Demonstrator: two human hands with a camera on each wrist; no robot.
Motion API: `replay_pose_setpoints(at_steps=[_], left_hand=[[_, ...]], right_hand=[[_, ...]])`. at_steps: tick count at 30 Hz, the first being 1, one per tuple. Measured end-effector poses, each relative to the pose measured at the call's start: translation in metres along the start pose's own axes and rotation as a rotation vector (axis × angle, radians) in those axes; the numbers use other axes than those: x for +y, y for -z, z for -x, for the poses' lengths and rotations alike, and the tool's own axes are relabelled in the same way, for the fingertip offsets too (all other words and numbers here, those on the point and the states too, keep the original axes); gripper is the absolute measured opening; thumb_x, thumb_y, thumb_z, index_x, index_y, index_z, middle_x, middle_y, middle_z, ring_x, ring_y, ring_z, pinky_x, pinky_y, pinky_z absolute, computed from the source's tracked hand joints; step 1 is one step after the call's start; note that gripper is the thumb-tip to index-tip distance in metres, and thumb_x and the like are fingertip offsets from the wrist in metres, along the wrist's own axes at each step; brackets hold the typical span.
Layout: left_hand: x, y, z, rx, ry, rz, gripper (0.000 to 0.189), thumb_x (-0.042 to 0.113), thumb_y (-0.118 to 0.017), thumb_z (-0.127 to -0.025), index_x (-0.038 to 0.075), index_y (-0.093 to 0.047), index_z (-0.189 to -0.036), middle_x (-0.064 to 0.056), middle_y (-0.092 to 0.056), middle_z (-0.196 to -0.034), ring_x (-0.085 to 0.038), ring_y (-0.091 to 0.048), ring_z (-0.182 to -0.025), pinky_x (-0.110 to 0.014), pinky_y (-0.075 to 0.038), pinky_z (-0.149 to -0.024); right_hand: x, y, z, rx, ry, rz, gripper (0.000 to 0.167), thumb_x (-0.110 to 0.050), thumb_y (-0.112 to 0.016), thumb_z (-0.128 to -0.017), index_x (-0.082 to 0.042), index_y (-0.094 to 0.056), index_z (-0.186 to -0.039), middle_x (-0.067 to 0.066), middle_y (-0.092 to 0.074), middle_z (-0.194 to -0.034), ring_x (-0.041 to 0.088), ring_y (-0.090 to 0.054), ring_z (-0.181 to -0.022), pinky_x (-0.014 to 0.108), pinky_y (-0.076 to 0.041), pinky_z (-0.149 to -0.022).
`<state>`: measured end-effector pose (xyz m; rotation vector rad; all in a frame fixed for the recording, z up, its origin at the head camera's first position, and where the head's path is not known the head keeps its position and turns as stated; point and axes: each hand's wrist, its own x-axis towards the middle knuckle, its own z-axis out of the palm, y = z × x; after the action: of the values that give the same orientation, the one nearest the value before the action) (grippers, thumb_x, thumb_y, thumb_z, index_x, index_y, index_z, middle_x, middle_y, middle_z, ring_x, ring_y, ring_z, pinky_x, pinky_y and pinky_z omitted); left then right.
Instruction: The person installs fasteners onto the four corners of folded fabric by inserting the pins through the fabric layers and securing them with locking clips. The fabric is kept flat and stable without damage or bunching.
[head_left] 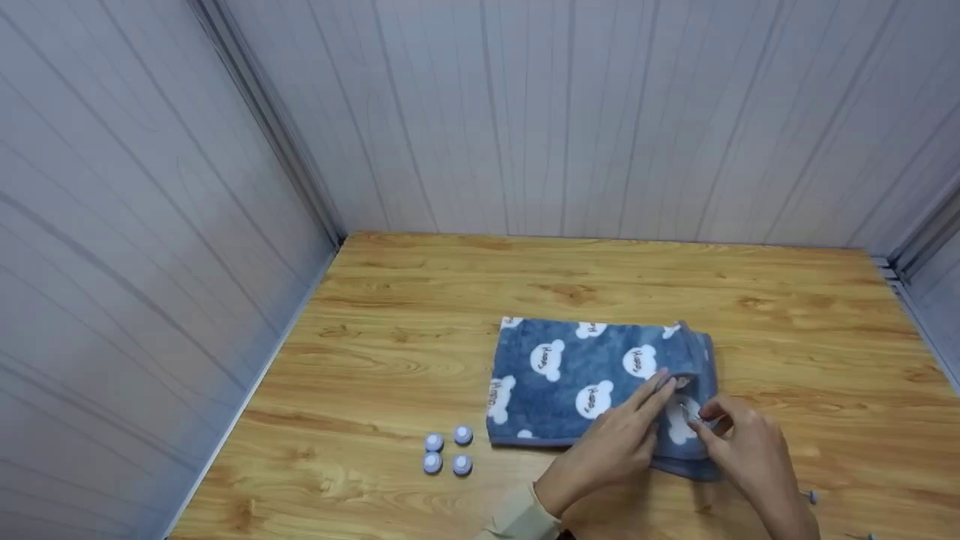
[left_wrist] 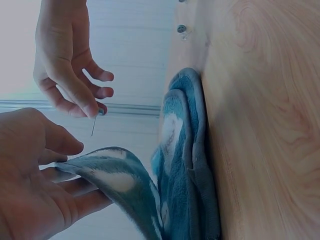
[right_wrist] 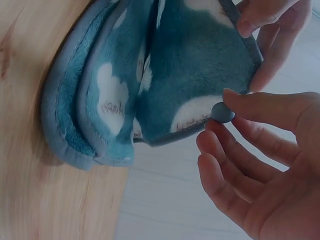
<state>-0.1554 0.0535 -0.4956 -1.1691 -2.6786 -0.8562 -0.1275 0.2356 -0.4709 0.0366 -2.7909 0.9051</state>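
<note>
A folded blue fleece cloth [head_left: 540, 412] with white bear-head prints and grey edging lies on the wooden table. My left hand [head_left: 611, 442] holds one raised corner of its top layer between thumb and fingers; the lifted flap [left_wrist: 120, 175] curves up from the layers beneath. Just to the right of that corner, my right hand [head_left: 750, 450] pinches a pin with a round blue-grey head [right_wrist: 222, 113] between thumb and fingertip. The thin needle [left_wrist: 93, 128] points down toward the flap's edge, apart from it in the left wrist view.
Several round lilac caps with white tops [head_left: 463, 435] stand grouped left of the cloth. Another pin [head_left: 812, 496] lies on the table [head_left: 405, 300] beside my right forearm, and one more [head_left: 870, 536] sits at the bottom edge. Pale panelled walls [head_left: 525, 112] enclose the table.
</note>
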Motion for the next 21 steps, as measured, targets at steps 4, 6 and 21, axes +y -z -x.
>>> replay_pose_setpoints(at_steps=[4,6,21], left_hand=[[0.000,-0.001,0.000,-0.017,-0.002,0.001,0.063,0.004,-0.047,-0.094,0.014,-0.022,-0.151,0.003,-0.015,-0.157,-0.002,-0.051,-0.074,-0.010,-0.034,-0.057],[0.001,-0.001,0.000,-0.023,-0.006,-0.003,0.063,0.004,-0.047,-0.094,0.015,-0.023,-0.151,0.003,-0.015,-0.157,-0.002,-0.049,-0.071,-0.010,-0.033,-0.056],[-0.003,-0.003,0.004,-0.028,-0.067,-0.044,0.067,0.004,-0.051,-0.091,0.015,-0.022,-0.151,0.002,-0.017,-0.156,-0.004,-0.055,-0.088,-0.009,-0.036,-0.063]], right_hand=[[-0.002,-0.004,-0.004,-0.002,0.003,-0.002,0.011,-0.005,-0.077,-0.073,-0.004,-0.067,-0.079,0.008,-0.067,-0.077,0.024,-0.062,-0.066,0.036,-0.048,-0.056],[-0.003,-0.005,-0.006,-0.001,0.009,0.004,0.011,-0.005,-0.077,-0.073,-0.004,-0.067,-0.079,0.008,-0.067,-0.077,0.024,-0.062,-0.066,0.038,-0.048,-0.057],[-0.006,-0.019,-0.018,0.068,0.090,-0.030,0.010,0.000,-0.076,-0.071,-0.006,-0.071,-0.077,0.003,-0.067,-0.071,0.021,-0.062,-0.062,0.029,-0.048,-0.054]])
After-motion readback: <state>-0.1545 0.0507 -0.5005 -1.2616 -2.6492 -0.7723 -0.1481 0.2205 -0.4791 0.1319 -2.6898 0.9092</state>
